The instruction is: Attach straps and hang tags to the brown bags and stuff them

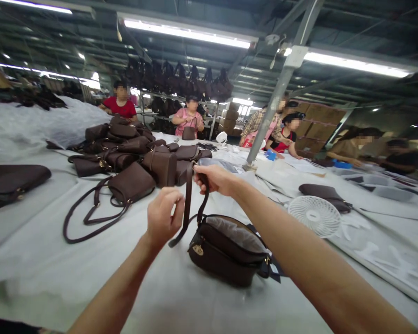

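Note:
A dark brown handbag stands on the white-covered table in front of me, its top open with pale crumpled stuffing inside. A gold-coloured tag hangs at its left end. Pinched in my right hand, the bag's strap is raised above the bag and hangs down in a loop. Just left of that strap is my left hand, its fingers curled closed. Whether those fingers hold part of the strap is hidden.
A heap of similar brown bags lies behind my left hand, with one more bag at far left. To the right are a white round fan and another bag. A grey post rises beyond; several people work across the table.

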A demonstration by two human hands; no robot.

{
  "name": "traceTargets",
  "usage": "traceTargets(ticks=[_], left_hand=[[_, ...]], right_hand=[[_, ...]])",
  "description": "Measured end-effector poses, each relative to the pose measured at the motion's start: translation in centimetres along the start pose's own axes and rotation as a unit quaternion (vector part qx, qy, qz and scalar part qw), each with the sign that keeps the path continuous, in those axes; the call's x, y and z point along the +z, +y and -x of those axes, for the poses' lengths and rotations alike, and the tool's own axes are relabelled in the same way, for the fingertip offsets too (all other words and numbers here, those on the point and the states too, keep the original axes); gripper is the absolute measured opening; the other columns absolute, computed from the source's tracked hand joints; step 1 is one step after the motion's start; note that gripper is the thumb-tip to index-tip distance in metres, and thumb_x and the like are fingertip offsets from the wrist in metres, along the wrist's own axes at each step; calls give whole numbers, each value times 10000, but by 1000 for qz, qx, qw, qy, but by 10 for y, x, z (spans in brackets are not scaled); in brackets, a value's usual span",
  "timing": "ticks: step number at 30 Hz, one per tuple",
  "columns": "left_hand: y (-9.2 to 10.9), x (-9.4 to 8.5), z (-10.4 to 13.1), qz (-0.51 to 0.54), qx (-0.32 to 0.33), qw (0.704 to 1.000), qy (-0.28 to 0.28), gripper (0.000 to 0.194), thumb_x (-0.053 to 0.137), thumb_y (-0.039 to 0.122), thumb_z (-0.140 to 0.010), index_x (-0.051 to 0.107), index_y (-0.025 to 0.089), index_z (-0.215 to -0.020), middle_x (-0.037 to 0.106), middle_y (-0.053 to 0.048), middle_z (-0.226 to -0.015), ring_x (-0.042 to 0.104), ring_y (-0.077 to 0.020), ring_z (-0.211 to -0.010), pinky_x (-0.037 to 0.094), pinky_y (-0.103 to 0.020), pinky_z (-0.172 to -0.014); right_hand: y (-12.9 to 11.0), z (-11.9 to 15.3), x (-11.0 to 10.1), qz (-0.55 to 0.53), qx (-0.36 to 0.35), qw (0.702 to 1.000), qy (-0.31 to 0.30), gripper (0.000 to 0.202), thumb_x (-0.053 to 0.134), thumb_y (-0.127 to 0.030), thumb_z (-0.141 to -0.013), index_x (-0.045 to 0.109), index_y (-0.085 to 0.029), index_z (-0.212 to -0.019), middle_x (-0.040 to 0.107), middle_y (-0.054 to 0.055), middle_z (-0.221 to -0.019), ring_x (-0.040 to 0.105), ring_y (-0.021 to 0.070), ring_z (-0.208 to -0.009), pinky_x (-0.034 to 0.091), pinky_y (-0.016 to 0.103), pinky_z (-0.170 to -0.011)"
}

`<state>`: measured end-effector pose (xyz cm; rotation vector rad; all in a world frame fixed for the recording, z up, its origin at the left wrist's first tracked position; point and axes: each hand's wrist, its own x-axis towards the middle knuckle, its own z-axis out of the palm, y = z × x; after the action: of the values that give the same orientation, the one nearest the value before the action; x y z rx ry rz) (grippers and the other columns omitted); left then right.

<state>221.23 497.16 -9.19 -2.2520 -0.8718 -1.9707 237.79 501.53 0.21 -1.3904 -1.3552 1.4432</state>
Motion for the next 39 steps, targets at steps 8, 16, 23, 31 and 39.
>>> traceTargets(ticks=[8,16,23,31,39], left_hand=[[21,14,35,-25,22,970,-241,204,474,199,-891,623,246,-1022,685,-81,-1027,658,-215,-917,543,-323,-787],[-53,8,27,-100,-187,896,-389,496,537,357,-854,515,144,-1301,523,-188,-1371,582,-343,-1164,505,-478,-923],[-25,50,76,291,-249,843,-377,566,642,390,-792,512,187,-1304,583,-124,-1321,545,-309,-1218,471,-448,-1017],[-2,61,98,220,-409,840,-280,605,659,558,-703,570,137,-1127,651,-114,-1081,636,-307,-943,590,-342,-642],[-10,50,123,215,-400,843,-287,607,695,477,-683,553,166,-1185,615,-125,-1265,534,-356,-1222,443,-478,-1044]], right_hand=[[14,7,-2,-44,23,998,44,283,370,-219,-988,503,-169,-743,452,-74,-484,387,52,-353,481,212,-460],[5,33,-31,79,-24,995,-61,215,503,-248,-940,652,-139,-830,693,61,-862,669,141,-782,536,195,-600],[65,124,-92,306,90,943,91,621,826,-298,-600,628,-197,-1180,654,95,-1065,623,153,-626,494,217,-413],[202,153,-97,250,-70,937,234,459,352,-437,-973,461,-232,-1369,652,81,-1128,648,162,-835,540,240,-592],[262,149,-164,485,77,825,279,235,567,-220,-851,657,-167,-1062,661,123,-1163,581,252,-1110,426,344,-954]])
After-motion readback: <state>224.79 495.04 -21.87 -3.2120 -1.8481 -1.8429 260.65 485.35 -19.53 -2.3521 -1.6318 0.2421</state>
